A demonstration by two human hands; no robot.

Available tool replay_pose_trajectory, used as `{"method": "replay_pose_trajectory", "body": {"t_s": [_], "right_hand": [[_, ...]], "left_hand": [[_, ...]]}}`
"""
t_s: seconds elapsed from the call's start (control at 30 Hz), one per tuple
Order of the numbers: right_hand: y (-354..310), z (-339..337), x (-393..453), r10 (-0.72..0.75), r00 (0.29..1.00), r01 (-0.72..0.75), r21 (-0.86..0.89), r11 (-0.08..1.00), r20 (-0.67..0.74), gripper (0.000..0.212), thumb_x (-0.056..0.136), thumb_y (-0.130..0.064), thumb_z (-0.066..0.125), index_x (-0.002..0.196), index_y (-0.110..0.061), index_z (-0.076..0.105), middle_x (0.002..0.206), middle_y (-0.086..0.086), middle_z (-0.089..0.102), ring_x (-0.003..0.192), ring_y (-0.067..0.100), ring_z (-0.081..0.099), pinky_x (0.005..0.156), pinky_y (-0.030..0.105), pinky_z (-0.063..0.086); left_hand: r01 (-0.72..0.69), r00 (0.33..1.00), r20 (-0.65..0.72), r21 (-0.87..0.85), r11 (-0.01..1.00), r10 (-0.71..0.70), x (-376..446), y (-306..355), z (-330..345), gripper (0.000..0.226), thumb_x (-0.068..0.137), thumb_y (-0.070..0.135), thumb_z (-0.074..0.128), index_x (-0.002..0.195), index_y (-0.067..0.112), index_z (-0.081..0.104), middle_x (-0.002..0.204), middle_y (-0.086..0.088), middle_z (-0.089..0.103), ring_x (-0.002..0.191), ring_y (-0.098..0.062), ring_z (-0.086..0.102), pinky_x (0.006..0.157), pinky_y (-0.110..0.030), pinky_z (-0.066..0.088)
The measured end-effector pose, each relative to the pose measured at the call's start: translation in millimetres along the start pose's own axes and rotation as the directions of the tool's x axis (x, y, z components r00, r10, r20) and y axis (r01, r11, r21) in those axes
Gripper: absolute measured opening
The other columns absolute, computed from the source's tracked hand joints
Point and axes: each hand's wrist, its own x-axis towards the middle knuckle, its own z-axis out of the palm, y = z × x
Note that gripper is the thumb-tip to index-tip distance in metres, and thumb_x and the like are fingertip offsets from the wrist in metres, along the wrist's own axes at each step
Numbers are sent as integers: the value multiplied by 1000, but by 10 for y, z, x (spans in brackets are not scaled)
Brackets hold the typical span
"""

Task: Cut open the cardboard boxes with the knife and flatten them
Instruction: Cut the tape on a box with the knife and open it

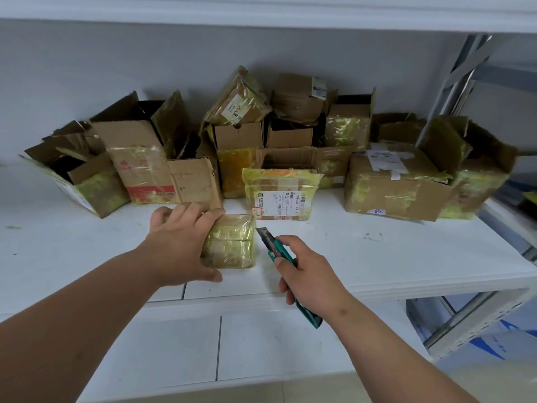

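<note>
The left hand (181, 242) grips a small cardboard box wrapped in yellowish tape (229, 242) on the white shelf board (377, 257), fingers curled over its far edge, thumb at its near corner. The right hand (308, 271) holds a green utility knife (279, 254), fingers wrapped round the handle; the extended blade points at the box's right side, probably just short of touching it. Beyond the fingertips stands a row of opened, taped cardboard boxes (398, 181).
</note>
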Motion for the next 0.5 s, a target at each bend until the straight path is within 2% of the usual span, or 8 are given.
{"method": "replay_pose_trajectory", "body": {"t_s": [0.17,0.33,0.5], "right_hand": [[-29,66,-26,-9,999,10,40,999,-35,28,102,-28,46,114,-54,47,77,6,70,52,14,62,57,27,55],[-88,55,-10,-10,999,12,52,999,-44,31,102,-28,45,111,-57,46,77,5,69,50,12,60,55,24,52],[-121,39,16,30,999,-26,135,990,-28,33,102,-26,47,127,-48,53,70,5,68,48,17,59,57,26,51]], "left_hand": [[-21,1000,5,-47,999,21,-20,-7,-49,110,58,85,61,148,44,12,150,22,25,137,-5,20,109,-40,7],[-6,1000,9,-25,1000,6,-25,23,-66,111,57,83,63,148,44,14,150,21,26,136,-7,24,109,-40,9],[-1,1000,25,-16,1000,2,-13,33,-78,114,56,81,67,149,43,13,149,21,27,137,-8,25,110,-42,11]]}}
